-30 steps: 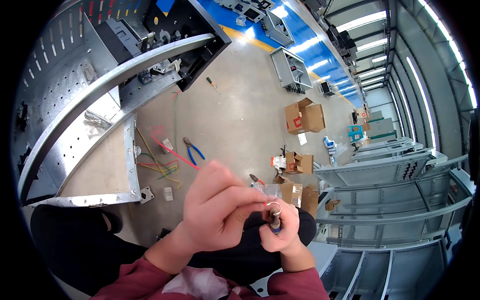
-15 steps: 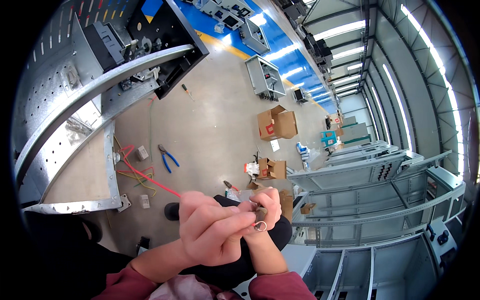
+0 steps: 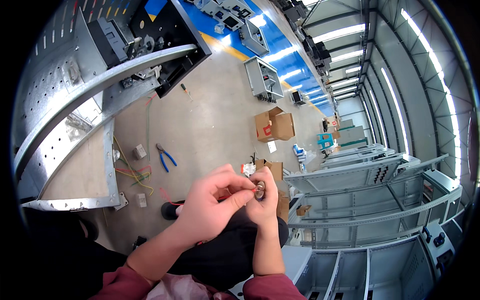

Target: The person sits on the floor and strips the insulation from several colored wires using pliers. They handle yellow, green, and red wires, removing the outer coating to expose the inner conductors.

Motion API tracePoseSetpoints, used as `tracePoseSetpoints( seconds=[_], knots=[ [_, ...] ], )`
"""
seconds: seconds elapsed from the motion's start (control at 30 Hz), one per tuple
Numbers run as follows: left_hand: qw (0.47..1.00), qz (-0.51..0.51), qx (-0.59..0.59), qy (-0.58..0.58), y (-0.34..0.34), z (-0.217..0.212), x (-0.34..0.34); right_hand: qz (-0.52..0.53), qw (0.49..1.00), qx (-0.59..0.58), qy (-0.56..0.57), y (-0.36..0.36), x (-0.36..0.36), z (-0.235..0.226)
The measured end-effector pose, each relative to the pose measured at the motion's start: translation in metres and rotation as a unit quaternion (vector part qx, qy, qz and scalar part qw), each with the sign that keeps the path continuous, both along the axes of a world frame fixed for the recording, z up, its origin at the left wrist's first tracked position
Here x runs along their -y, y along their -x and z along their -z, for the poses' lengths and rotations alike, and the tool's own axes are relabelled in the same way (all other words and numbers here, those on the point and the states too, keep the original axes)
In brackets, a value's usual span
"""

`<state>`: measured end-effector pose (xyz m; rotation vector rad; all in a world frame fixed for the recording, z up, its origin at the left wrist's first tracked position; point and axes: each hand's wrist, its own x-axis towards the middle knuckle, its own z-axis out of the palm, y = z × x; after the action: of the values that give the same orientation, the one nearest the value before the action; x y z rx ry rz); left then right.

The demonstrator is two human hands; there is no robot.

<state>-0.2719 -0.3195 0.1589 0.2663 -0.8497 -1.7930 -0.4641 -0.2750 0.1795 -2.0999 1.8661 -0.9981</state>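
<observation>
My left hand (image 3: pixel 207 202) is closed in a pinch on the end of a red wire (image 3: pixel 170 201). The wire passes behind the hand, and its tip shows red at the fingertips. Against those fingertips, my right hand (image 3: pixel 263 202) grips a small round metal part (image 3: pixel 259 190) with a shiny rim, its fingers curled around it. The wire tip meets this part or lies right in front of it; I cannot tell which. Both hands are over my dark-trousered legs.
At the left stands a metal cabinet frame (image 3: pixel 117 165) with loose wires beside it. Blue-handled pliers (image 3: pixel 164 157) and a screwdriver (image 3: pixel 185 90) lie on the floor. Further out are an open cardboard box (image 3: pixel 272 127) and a grey enclosure (image 3: pixel 257 85). Grey cabinet frames (image 3: pixel 360 217) stand at the right.
The taut red wire at the left has dropped slack. My left hand has turned and shifted slightly, and both hands have risen a little. The metal part shows more between the right fingers.
</observation>
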Motion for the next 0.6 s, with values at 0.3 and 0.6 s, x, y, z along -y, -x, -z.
tracePoseSetpoints(
  seconds=[0.3,0.6],
  knots=[
    [0.976,0.183,-0.061,-0.099,0.001,0.013,0.01,-0.087,0.931,0.161,-0.314,0.028,-0.013,-0.021],
    [0.987,0.138,-0.037,-0.078,0.0,0.014,0.013,-0.051,0.963,0.103,-0.242,0.005,-0.005,-0.026]
  ],
)
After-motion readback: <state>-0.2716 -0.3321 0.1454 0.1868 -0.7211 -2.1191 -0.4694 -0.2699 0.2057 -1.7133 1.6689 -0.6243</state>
